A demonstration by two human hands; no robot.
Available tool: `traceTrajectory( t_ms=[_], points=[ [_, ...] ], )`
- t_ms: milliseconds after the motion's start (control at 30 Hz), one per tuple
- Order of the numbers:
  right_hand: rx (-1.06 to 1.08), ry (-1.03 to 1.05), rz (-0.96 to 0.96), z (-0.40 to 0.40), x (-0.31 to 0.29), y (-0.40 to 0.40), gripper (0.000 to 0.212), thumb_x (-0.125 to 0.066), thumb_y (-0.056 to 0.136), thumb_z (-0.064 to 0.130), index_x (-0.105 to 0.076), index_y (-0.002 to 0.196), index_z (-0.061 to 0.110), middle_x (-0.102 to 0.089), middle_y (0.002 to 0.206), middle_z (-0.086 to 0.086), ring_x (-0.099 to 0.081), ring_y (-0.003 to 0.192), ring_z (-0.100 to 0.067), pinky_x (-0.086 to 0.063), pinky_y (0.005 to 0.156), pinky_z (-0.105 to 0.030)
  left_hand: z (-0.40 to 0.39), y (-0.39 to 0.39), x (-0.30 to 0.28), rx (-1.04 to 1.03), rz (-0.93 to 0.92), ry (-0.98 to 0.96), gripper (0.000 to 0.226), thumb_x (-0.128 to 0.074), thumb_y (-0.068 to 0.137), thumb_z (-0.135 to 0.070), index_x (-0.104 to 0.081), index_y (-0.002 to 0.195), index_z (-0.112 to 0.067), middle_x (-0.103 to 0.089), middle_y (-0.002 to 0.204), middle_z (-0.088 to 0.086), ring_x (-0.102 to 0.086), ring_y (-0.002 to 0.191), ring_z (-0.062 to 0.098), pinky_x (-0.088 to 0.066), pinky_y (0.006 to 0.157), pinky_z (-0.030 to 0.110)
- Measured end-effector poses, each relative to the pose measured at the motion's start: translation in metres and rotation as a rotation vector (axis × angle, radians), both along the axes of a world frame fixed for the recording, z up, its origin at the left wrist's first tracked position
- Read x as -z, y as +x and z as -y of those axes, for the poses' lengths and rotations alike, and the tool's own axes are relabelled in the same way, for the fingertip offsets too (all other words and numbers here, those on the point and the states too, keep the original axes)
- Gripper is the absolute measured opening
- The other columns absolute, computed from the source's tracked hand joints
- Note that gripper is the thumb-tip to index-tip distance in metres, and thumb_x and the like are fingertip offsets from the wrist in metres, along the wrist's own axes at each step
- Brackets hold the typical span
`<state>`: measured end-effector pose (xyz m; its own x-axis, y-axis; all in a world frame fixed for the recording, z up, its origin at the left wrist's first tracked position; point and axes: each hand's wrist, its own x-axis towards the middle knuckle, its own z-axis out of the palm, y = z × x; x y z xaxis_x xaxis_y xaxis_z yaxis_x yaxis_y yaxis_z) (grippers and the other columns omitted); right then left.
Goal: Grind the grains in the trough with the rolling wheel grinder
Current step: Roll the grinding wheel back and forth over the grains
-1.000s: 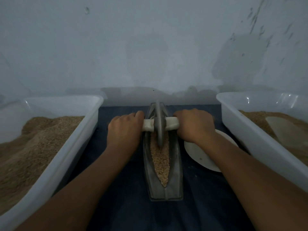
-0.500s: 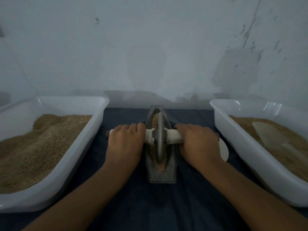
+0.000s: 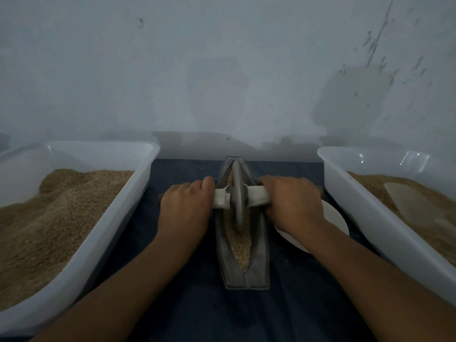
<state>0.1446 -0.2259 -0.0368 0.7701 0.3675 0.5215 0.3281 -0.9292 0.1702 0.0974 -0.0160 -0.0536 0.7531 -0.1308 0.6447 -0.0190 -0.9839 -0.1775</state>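
Left hand (image 3: 186, 206) curled round the left axle stub, wheel (image 3: 238, 201) upright between the hands in the grain-filled trough (image 3: 259, 257), right hand (image 3: 291, 201) gripping the right stub; trough's long axis runs straight away from the body, both hands equally near.

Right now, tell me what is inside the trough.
Tan grains fill the groove of the trough, with the wheel standing in them toward the far half. The grains under the wheel's rim and the groove's floor are covered.
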Motion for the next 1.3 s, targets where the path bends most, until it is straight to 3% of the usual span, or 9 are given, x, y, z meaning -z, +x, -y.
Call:
traceTrajectory(
  t_ms=[200,300,433,533,600,767,933,1100,1300],
  points=[
    [0.036,0.041,-0.227,-0.002,-0.008,0.035,0.030,-0.065,0.079,0.035,-0.061,0.109,0.040,-0.068,0.095,0.008,-0.054,0.075,-0.017,-0.028,0.058,-0.030,0.001,0.042,-0.007,-0.084,-0.057,0.068,0.027,-0.068,0.083,-0.029,-0.042,0.088,-0.025,-0.059,0.072,-0.007,-0.051,0.057,0.014,-0.027,0.055,0.031],
    [0.029,0.031,-0.336,-0.003,-0.016,0.047,0.037,-0.067,0.076,0.035,-0.059,0.112,0.042,-0.066,0.098,0.007,-0.060,0.083,-0.020,-0.035,0.060,-0.030,0.001,0.052,-0.009,-0.115,-0.076,0.068,0.019,-0.064,0.086,-0.029,-0.049,0.097,-0.025,-0.060,0.073,-0.007,-0.053,0.059,0.015,-0.025,0.053,0.031],
    [0.036,-0.041,-0.418,-0.010,-0.029,0.058,0.038,-0.073,0.068,0.034,-0.063,0.105,0.039,-0.060,0.088,0.009,-0.052,0.072,-0.017,-0.026,0.051,-0.025,-0.002,0.058,-0.010,-0.120,-0.099,0.034,0.023,-0.063,0.089,-0.028,-0.052,0.110,-0.027,-0.064,0.080,-0.006,-0.060,0.064,0.017,-0.020,0.048,0.029],
    [0.052,-0.032,-0.421,-0.010,-0.031,0.058,0.036,-0.073,0.067,0.033,-0.064,0.102,0.036,-0.054,0.079,0.010,-0.046,0.063,-0.012,-0.026,0.050,-0.024,-0.002,0.054,-0.011,-0.121,-0.096,0.012,0.023,-0.063,0.088,-0.028,-0.052,0.109,-0.027,-0.063,0.081,-0.006,-0.054,0.060,0.016,-0.010,0.045,0.029],
    [0.072,-0.020,-0.402,-0.009,-0.027,0.053,0.033,-0.072,0.070,0.032,-0.065,0.103,0.036,-0.058,0.081,0.008,-0.048,0.065,-0.014,-0.028,0.052,-0.025,0.000,0.050,-0.011,-0.116,-0.089,0.016,0.022,-0.064,0.087,-0.029,-0.051,0.104,-0.026,-0.061,0.078,-0.007,-0.043,0.057,0.015,-0.010,0.046,0.029],
    [0.062,0.020,-0.272,-0.003,-0.012,0.032,0.020,-0.065,0.079,0.033,-0.062,0.099,0.035,-0.058,0.081,0.006,-0.051,0.070,-0.019,-0.026,0.051,-0.026,0.000,0.036,-0.009,-0.049,-0.067,0.013,0.020,-0.067,0.084,-0.029,-0.051,0.096,-0.026,-0.061,0.076,-0.006,-0.057,0.064,0.015,-0.029,0.059,0.030],
    [0.023,0.063,-0.126,0.003,0.003,0.008,0.021,-0.065,0.078,0.035,-0.061,0.098,0.033,-0.065,0.084,0.007,-0.063,0.077,-0.021,-0.045,0.066,-0.030,0.002,0.007,-0.002,0.001,-0.007,-0.004,0.019,-0.072,0.079,-0.023,-0.055,0.088,-0.025,-0.059,0.069,-0.006,-0.056,0.060,0.016,-0.033,0.058,0.030],
    [0.010,0.054,0.062,0.004,0.008,-0.019,0.016,-0.070,0.076,0.033,-0.064,0.091,0.033,-0.063,0.078,0.009,-0.061,0.071,-0.017,-0.025,0.063,-0.030,0.004,-0.020,-0.004,0.050,0.041,-0.011,0.025,-0.077,0.067,-0.014,-0.055,0.079,-0.020,-0.058,0.063,-0.001,-0.054,0.054,0.021,-0.032,0.056,0.030],
    [-0.049,0.156,0.147,0.009,0.015,-0.042,0.020,-0.079,0.068,0.025,-0.067,0.085,0.028,-0.063,0.073,0.007,-0.058,0.066,-0.019,-0.026,0.065,-0.030,0.005,-0.041,-0.002,0.100,0.090,-0.046,0.028,-0.076,0.062,-0.012,-0.054,0.078,-0.019,-0.056,0.064,-0.001,-0.052,0.055,0.021,-0.035,0.056,0.031]
  ],
)
